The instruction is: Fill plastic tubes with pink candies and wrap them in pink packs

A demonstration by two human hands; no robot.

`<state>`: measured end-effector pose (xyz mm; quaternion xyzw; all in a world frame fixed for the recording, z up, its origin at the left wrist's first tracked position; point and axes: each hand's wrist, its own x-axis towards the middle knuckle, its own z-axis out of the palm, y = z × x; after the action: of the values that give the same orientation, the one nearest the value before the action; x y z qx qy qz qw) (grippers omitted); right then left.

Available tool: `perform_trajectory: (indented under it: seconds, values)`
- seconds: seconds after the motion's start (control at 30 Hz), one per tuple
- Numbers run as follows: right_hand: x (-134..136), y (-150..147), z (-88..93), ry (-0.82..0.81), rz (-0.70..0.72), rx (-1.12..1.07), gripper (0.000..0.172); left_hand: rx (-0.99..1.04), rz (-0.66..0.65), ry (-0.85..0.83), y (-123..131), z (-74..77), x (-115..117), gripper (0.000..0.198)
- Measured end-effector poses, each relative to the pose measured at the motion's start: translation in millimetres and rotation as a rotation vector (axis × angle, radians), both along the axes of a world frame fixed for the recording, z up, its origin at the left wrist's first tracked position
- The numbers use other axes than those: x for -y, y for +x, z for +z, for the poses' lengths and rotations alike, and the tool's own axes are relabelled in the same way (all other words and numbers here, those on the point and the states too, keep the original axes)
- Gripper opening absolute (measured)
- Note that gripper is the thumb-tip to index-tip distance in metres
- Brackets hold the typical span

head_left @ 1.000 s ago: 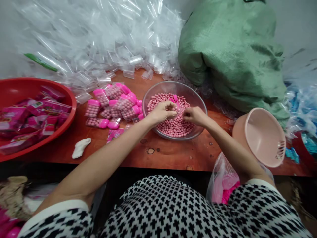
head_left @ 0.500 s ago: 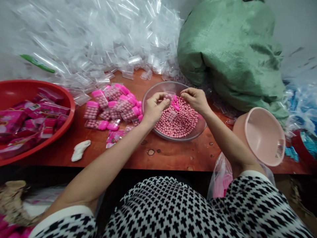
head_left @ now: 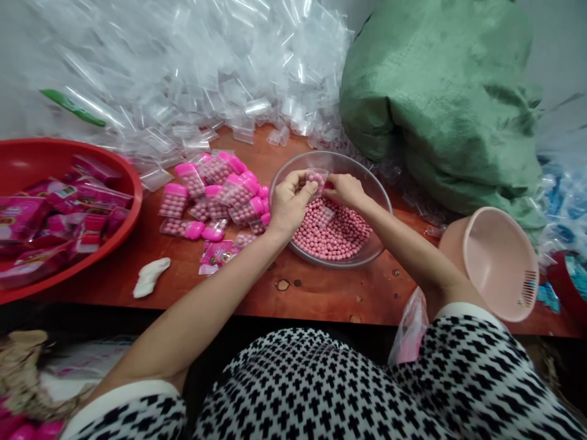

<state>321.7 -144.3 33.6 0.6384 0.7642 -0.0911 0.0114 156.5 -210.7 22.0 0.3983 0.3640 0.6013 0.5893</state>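
Observation:
A clear bowl (head_left: pixel 380 201) on the wooden table holds many pink candy balls (head_left: pixel 337 235). Over its far left side, my left hand (head_left: pixel 288 205) pinches a small clear plastic case (head_left: pixel 316 178) partly filled with pink balls. My right hand (head_left: pixel 345 189) is closed at the case's right edge, fingertips touching it; whether it holds a ball or a cap I cannot make out. Another clear case (head_left: pixel 325 215) lies on the balls in the bowl. Left of the bowl lies a cluster of filled cases with pink caps (head_left: pixel 215 192).
A red basin (head_left: pixel 131 201) with pink packets stands at the left. A heap of empty clear cases (head_left: pixel 183 79) covers the back. A green sack (head_left: pixel 440 104) sits back right, a pink strainer basket (head_left: pixel 498 263) at the right, a white lump (head_left: pixel 150 275) near the front edge.
Both hands rose from the balls toward the bowl's far side. The left hand now holds up a clear case, and the right hand has come in against it.

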Motion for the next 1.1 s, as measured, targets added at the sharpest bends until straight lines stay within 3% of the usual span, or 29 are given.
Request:
perform_trajectory:
  seconds: [0.1, 0.2, 0.27, 0.33, 0.47, 0.63, 0.73, 0.83, 0.93, 1.1]
  values:
    - [6, 15, 4.7, -0.097, -0.001, -0.567, 0.028, 0.052, -0.012, -0.054, 1, 1.8, -1, 0.015]
    - [24, 22, 11.0, -0.307, -0.026, -1.119, 0.04, 0.096, -0.062, -0.126, 2, 4.5, -2, 0.018]
    - [38, 20, 13.0, -0.374, -0.06, -1.294, 0.049, 0.12, -0.128, -0.175, 3, 6.5, -2, 0.021]
    - [51, 16, 12.3, -0.333, -0.084, -1.358, 0.05, 0.141, -0.184, -0.192, 4, 8.1, -2, 0.026]
    - [70, 11, 9.1, -0.095, -0.047, -1.251, 0.046, 0.127, -0.212, -0.144, 3, 9.1, 1, 0.031]
    - [83, 19, 20.4, 0.254, 0.189, -0.628, 0.033, 0.102, -0.257, -0.093, 2, 9.7, 6, 0.035]
    - [88, 24, 30.5, 0.292, 0.319, -0.277, 0.031, 0.092, -0.308, -0.075, 1, 11.4, 9, 0.036]
    - [92, 23, 32.9, 0.269, 0.344, -0.095, 0.038, 0.095, -0.349, -0.079, 2, 12.8, 10, 0.038]
    - [93, 21, 29.7, 0.303, 0.296, -0.082, 0.038, 0.096, -0.347, -0.066, 3, 11.4, 10, 0.037]
    - [89, 26, 40.2, 0.468, 0.15, -0.503, 0.029, -0.055, -0.3, 0.019, 3, 3.9, 8, 0.028]
